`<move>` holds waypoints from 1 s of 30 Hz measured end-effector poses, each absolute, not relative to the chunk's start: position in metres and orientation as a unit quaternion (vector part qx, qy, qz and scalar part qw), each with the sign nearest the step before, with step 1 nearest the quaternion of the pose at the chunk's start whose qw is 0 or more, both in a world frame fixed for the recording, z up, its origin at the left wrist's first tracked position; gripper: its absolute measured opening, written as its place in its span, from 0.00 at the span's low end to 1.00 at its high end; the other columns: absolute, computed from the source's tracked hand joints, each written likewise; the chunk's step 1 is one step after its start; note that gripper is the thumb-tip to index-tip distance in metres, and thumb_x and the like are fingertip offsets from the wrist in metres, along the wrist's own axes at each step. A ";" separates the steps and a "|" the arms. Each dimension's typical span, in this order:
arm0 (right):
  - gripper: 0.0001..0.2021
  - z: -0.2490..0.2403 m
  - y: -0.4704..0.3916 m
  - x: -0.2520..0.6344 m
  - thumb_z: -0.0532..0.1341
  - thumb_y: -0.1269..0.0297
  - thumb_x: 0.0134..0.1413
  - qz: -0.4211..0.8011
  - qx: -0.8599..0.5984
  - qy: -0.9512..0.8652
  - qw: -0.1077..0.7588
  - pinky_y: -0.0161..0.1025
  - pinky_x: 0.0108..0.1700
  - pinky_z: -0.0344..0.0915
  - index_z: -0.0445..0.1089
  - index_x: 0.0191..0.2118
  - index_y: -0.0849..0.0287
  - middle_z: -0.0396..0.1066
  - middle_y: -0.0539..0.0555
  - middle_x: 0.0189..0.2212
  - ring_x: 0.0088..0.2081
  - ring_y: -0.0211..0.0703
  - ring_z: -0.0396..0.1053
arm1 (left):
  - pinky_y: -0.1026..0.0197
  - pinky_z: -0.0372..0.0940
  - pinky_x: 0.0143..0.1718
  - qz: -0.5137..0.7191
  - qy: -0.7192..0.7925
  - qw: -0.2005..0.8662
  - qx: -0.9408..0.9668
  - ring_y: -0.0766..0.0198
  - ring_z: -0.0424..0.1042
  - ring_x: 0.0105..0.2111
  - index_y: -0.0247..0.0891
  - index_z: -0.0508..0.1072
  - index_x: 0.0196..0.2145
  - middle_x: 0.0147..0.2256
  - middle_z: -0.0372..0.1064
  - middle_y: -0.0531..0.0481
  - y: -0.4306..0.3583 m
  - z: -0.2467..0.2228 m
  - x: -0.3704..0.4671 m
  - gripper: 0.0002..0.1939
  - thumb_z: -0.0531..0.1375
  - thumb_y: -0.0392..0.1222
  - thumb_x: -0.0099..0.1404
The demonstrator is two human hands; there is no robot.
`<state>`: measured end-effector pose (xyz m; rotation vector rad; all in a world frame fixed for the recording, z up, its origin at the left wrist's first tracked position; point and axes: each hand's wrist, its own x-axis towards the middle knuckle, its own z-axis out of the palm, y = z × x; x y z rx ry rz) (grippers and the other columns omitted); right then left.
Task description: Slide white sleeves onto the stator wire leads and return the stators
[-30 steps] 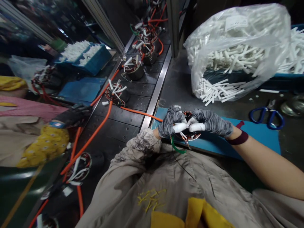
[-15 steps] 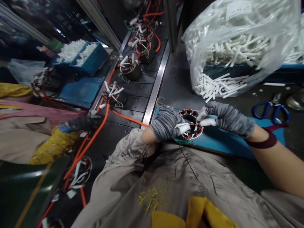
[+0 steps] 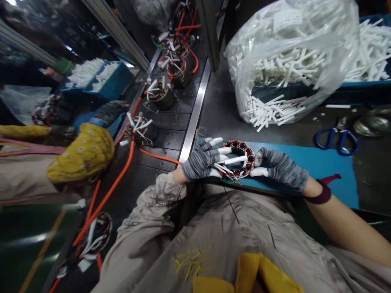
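Spread left hand (image 3: pixel 200 161) and curled right hand (image 3: pixel 279 167), grip unclear, are seemingly steadying the coil (image 3: pixel 251 156), wires (image 3: pixel 229 172) likely needing care.

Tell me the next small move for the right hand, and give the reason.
Probably pinch the white tube with the right hand: the tube lies across the opening of the wound ring, one end pointing toward that hand, and the left hand is at the ring's opposite side.
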<state>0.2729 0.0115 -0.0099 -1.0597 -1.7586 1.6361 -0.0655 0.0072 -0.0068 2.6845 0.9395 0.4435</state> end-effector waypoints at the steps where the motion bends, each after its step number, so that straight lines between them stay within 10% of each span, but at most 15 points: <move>1: 0.25 -0.012 0.016 0.273 0.77 0.38 0.46 0.593 -0.389 -0.660 0.248 0.51 0.46 0.78 0.79 0.39 0.53 0.82 0.54 0.36 0.39 0.52 0.78 | 0.32 0.49 0.75 0.153 0.344 0.111 0.920 0.44 0.65 0.70 0.50 0.80 0.54 0.59 0.78 0.48 0.003 -0.012 -0.064 0.21 0.72 0.52 0.65; 5: 0.26 -0.013 0.061 0.292 0.67 0.35 0.57 0.353 -0.504 -0.756 0.225 0.54 0.51 0.76 0.81 0.44 0.56 0.83 0.59 0.41 0.43 0.56 0.79 | 0.30 0.55 0.73 0.151 0.405 0.060 0.900 0.47 0.78 0.55 0.49 0.83 0.46 0.48 0.82 0.47 -0.010 -0.017 -0.029 0.11 0.66 0.43 0.66; 11: 0.23 -0.009 0.145 0.303 0.63 0.53 0.64 0.092 -0.681 -0.710 0.155 0.70 0.57 0.67 0.79 0.55 0.66 0.79 0.74 0.47 0.54 0.76 0.74 | 0.37 0.72 0.54 0.152 0.504 0.008 0.850 0.39 0.78 0.46 0.37 0.83 0.42 0.41 0.81 0.35 -0.017 -0.008 0.025 0.35 0.71 0.73 0.57; 19: 0.21 -0.007 0.126 0.298 0.62 0.59 0.66 0.008 -0.699 -0.708 0.099 0.70 0.57 0.66 0.81 0.53 0.71 0.76 0.82 0.52 0.58 0.80 0.70 | 0.46 0.76 0.50 0.253 0.526 -0.040 0.811 0.46 0.81 0.49 0.44 0.78 0.59 0.57 0.79 0.38 -0.066 -0.010 0.008 0.23 0.69 0.54 0.70; 25: 0.23 0.010 0.071 0.311 0.59 0.58 0.68 0.155 -0.592 -0.732 0.301 0.59 0.71 0.62 0.77 0.63 0.60 0.75 0.66 0.64 0.65 0.65 0.71 | 0.58 0.80 0.54 0.259 0.504 0.057 0.822 0.55 0.80 0.59 0.49 0.69 0.70 0.63 0.76 0.46 -0.074 -0.017 0.009 0.25 0.58 0.38 0.78; 30: 0.21 0.003 0.037 0.311 0.71 0.48 0.55 0.468 -0.539 -0.600 0.362 0.55 0.59 0.75 0.84 0.51 0.51 0.85 0.55 0.45 0.48 0.58 0.80 | 0.57 0.78 0.61 0.260 0.481 0.081 0.833 0.56 0.79 0.60 0.43 0.67 0.71 0.61 0.78 0.45 -0.067 -0.013 0.002 0.26 0.57 0.37 0.79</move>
